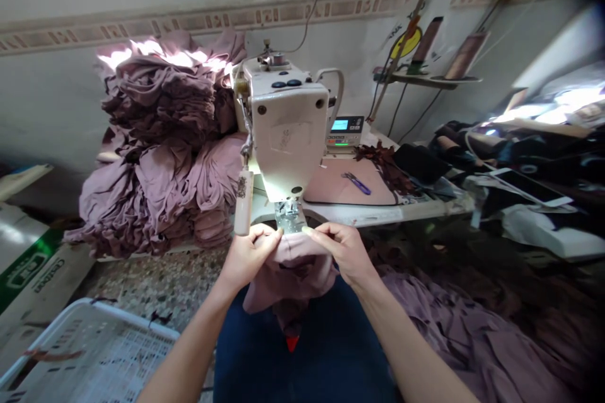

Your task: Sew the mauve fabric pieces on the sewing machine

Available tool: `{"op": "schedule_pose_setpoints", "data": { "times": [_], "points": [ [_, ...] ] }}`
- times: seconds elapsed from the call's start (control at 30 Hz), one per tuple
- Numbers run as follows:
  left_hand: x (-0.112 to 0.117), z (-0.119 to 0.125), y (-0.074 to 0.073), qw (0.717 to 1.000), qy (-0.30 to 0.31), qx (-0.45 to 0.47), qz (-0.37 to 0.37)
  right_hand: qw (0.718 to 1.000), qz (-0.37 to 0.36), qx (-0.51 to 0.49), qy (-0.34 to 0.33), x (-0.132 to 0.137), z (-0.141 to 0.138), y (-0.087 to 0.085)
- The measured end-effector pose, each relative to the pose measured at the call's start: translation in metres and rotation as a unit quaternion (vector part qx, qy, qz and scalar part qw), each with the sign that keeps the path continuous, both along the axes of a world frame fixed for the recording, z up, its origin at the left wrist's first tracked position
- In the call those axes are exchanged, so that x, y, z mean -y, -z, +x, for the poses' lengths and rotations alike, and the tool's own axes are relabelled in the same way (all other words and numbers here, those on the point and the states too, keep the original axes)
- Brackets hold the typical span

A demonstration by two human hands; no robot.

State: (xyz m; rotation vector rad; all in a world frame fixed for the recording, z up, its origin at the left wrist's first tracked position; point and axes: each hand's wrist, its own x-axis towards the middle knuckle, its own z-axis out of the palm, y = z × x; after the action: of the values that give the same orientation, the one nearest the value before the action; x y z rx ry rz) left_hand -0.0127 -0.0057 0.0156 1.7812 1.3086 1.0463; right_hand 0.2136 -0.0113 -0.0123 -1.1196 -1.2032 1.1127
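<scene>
Left hand [250,255], right hand [347,252], both pinched closed on the mauve fabric [293,280] at the sewing machine [289,138], this piece looking underway, stitching done or left impossible to judge

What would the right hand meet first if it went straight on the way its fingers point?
Probably the metal plate of the sewing machine, just beyond the mauve cloth that the right hand holds, though depth is unclear.

White basket [127,317], cropped lower left
</scene>
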Motion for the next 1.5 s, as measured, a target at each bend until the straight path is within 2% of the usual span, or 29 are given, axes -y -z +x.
{"op": "schedule_pose_setpoints", "data": {
  "times": [0.1, 0.23, 0.37, 0.53, 0.73, 0.83, 0.97, 1.03, 1.13, 1.2, 1.3, 1.4, 1.5],
  "points": [
    [-0.007, 0.005, -0.001, 0.999, -0.035, 0.027, 0.003, 1.0, -0.008, -0.015, 0.017, -0.007, 0.0, 0.001],
    [-0.016, 0.012, 0.006, 0.991, -0.058, 0.119, -0.023, 0.999, 0.006, -0.011, 0.037, -0.017, 0.003, -0.001],
    [-0.027, 0.019, 0.013, 0.983, -0.049, 0.176, -0.03, 0.999, 0.019, 0.0, 0.042, -0.028, 0.008, -0.004],
    [-0.038, 0.025, 0.012, 0.975, -0.019, 0.218, -0.04, 0.999, 0.016, 0.005, 0.046, -0.037, 0.014, -0.004],
    [-0.035, 0.028, 0.016, 0.961, -0.03, 0.265, -0.075, 0.999, -0.002, -0.031, 0.042, -0.028, 0.009, 0.011],
    [-0.024, 0.017, 0.024, 0.969, -0.065, 0.229, -0.058, 0.997, -0.031, -0.06, 0.034, -0.015, 0.007, 0.027],
    [-0.007, -0.02, 0.033, 0.99, -0.02, 0.106, -0.092, 0.997, -0.056, -0.047, 0.04, 0.004, 0.011, 0.051],
    [-0.002, -0.039, 0.032, 0.989, -0.022, 0.082, -0.12, 0.995, -0.037, -0.03, 0.09, 0.014, 0.01, 0.058],
    [0.0, -0.054, 0.023, 0.985, -0.087, 0.105, -0.109, 0.986, 0.01, -0.007, 0.169, 0.028, -0.001, 0.061],
    [-0.003, -0.051, 0.015, 0.984, -0.119, 0.111, -0.068, 0.991, 0.029, 0.007, 0.133, 0.035, -0.016, 0.058],
    [-0.006, -0.035, 0.011, 0.986, -0.136, 0.091, -0.028, 1.0, -0.004, 0.005, -0.011, 0.038, -0.042, 0.051],
    [-0.002, -0.02, 0.02, 0.986, -0.118, 0.101, -0.067, 0.99, -0.088, -0.077, -0.077, 0.035, -0.062, 0.048],
    [0.013, -0.017, 0.038, 0.98, -0.08, 0.146, -0.109, 0.972, -0.13, -0.164, -0.109, 0.035, -0.066, 0.049]
  ]
}}
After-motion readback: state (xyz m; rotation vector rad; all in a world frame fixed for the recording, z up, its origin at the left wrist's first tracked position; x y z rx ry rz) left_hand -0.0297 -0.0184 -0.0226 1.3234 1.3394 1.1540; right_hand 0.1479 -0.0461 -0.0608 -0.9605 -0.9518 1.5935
